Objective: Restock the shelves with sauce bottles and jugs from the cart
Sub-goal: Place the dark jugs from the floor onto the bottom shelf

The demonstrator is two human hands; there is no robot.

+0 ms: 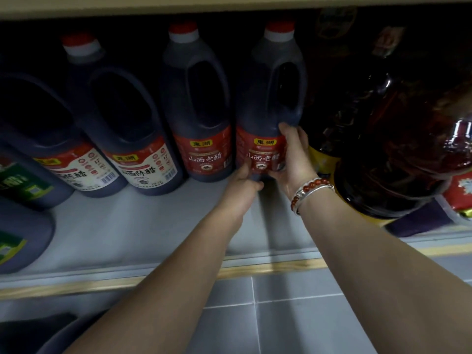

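A dark vinegar jug (268, 98) with a red label and red-and-white cap stands upright on the pale shelf (143, 226). My right hand (293, 159) wraps its right side at label height, a beaded bracelet on the wrist. My left hand (242, 182) grips its lower left base. A matching red-label jug (199, 106) stands just to its left. Further left are two jugs with white-and-red labels (122, 131), leaning in the wide view.
Large dark-red oil jugs (398, 149) crowd the shelf right of the held jug. Green-labelled dark jugs (23, 180) sit at the far left. A wooden strip (268, 269) edges the shelf front, with grey floor tiles (293, 315) below. The upper shelf's underside runs along the top.
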